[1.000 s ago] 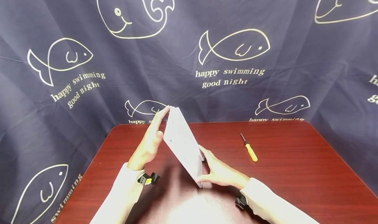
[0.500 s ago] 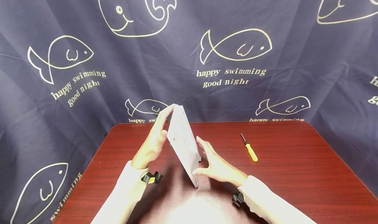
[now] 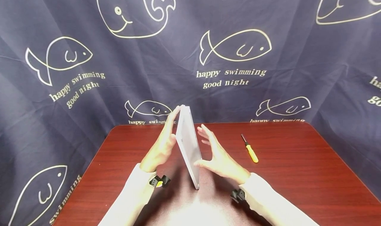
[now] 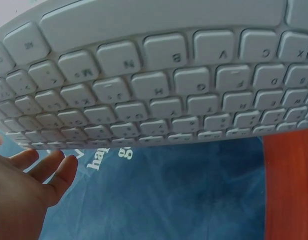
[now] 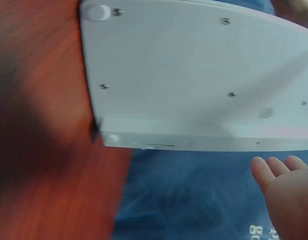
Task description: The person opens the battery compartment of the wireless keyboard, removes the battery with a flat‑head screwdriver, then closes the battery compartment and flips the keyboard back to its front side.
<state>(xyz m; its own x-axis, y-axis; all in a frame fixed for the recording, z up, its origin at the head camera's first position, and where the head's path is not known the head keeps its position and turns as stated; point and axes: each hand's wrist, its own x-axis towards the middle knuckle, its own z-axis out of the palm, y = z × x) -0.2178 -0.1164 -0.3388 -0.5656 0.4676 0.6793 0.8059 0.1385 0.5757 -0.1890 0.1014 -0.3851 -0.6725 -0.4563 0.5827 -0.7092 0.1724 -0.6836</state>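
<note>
A white keyboard (image 3: pixel 190 146) stands on end on the table, leaning slightly left in the head view. Its rows of keys (image 4: pixel 158 85) fill the left wrist view, while the right wrist view shows its smooth back (image 5: pixel 168 60) with several small screws. My left hand (image 3: pixel 160 148) lies along the key side, straight fingers reaching its upper end. On the other side is my right hand (image 3: pixel 221 159), its thumb against the keyboard's near part. The other right fingers are extended and spread, apart from the back in the head view.
A screwdriver (image 3: pixel 250 149) with a yellow handle lies on the red-brown table (image 3: pixel 297 173), right of the keyboard. Behind the table hangs a dark blue curtain (image 3: pixel 163 67) printed with fish. A small black camera (image 3: pixel 238 195) is on the right wrist.
The keyboard has turned more upright, its top moving right and its lower end slightly left. The left hand has followed rightward. The right hand's fingers have risen and loosened from the back.
</note>
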